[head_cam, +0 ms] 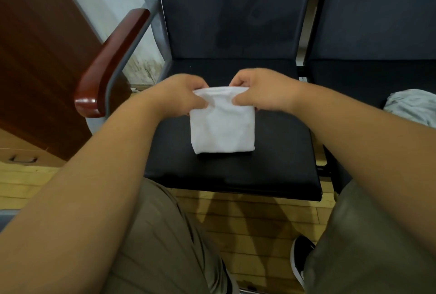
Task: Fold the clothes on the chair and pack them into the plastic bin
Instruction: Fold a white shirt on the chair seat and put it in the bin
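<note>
Folded white garment (223, 128) lies mid-seat on the black chair (271, 166), far edge lifted btwn both grips: left grip (181, 95) pinches its top-left corner, right grip (264, 92) the top-right, fingers & thumbs curled tight on the cloth. Crumpled grey garment (412, 109) sits on the next seat (354, 79) to the right, well apart; wooden armrest (111, 65) stands at left.

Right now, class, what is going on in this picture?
A person is folding laundry on a black chair seat. Both hands pinch the top edge of a small white folded garment, the left hand at its left corner and the right hand at its right. The garment rests on the seat. A grey garment lies on the next seat. No bin is in view.
</note>
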The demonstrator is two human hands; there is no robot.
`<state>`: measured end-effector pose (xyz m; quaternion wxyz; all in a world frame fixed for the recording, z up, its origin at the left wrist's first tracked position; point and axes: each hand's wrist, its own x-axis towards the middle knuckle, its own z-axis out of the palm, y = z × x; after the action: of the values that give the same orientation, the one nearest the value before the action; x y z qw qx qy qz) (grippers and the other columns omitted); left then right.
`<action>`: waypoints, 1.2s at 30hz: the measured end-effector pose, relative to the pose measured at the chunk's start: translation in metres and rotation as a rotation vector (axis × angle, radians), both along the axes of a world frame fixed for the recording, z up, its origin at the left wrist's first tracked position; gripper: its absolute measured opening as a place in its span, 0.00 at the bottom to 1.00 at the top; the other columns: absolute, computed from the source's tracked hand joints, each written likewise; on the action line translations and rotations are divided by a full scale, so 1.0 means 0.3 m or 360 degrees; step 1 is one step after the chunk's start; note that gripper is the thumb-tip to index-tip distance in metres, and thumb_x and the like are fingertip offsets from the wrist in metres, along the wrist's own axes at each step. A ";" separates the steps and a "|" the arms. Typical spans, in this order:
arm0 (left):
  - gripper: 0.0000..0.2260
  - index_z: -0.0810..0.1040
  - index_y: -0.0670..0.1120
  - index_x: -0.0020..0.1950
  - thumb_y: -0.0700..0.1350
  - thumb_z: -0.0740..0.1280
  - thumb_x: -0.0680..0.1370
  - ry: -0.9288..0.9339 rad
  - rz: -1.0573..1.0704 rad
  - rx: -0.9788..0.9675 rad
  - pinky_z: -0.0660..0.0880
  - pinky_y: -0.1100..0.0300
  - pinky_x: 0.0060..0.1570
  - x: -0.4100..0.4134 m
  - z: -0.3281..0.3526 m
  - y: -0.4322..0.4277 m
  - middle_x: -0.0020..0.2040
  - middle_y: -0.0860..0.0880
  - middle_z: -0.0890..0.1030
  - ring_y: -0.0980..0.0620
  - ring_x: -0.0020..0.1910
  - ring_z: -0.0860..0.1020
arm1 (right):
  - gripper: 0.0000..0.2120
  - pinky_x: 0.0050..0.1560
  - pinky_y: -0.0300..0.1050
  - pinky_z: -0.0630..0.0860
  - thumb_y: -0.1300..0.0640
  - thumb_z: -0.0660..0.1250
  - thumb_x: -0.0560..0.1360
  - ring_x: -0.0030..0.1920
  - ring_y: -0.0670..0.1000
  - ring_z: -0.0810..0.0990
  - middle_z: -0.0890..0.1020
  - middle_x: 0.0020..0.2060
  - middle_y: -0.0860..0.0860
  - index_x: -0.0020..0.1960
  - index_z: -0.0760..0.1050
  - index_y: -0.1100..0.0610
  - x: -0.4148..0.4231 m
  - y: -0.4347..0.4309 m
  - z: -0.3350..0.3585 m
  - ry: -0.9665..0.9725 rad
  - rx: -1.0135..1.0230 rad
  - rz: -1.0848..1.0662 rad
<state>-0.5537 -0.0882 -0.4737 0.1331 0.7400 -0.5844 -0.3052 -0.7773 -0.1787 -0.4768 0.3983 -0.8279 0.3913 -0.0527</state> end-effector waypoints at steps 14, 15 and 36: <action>0.11 0.83 0.48 0.63 0.45 0.72 0.80 -0.0431 0.0210 0.0134 0.80 0.51 0.57 0.028 -0.213 -0.220 0.53 0.47 0.83 0.46 0.53 0.81 | 0.11 0.50 0.45 0.78 0.56 0.71 0.81 0.55 0.50 0.80 0.81 0.56 0.47 0.62 0.81 0.48 0.158 -0.170 -0.236 0.0172 -0.0096 -0.0207; 0.13 0.83 0.48 0.65 0.45 0.72 0.81 -0.0457 0.0204 0.0167 0.79 0.50 0.59 0.027 -0.223 -0.226 0.55 0.47 0.82 0.46 0.55 0.80 | 0.11 0.53 0.47 0.80 0.56 0.70 0.81 0.56 0.51 0.80 0.81 0.57 0.48 0.63 0.80 0.48 0.165 -0.173 -0.246 0.0215 -0.0119 -0.0190; 0.11 0.79 0.50 0.57 0.41 0.73 0.76 -0.0311 0.0211 0.0138 0.77 0.54 0.44 -0.008 -0.135 -0.182 0.53 0.48 0.81 0.48 0.49 0.79 | 0.12 0.51 0.47 0.78 0.49 0.72 0.80 0.52 0.52 0.81 0.81 0.54 0.50 0.61 0.78 0.51 0.094 -0.158 -0.164 0.0432 -0.0128 -0.0065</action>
<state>-0.5562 -0.1429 -0.5143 0.0633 0.8083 -0.5306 -0.2471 -0.7492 -0.2262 -0.5259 0.3071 -0.8345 0.4561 0.0361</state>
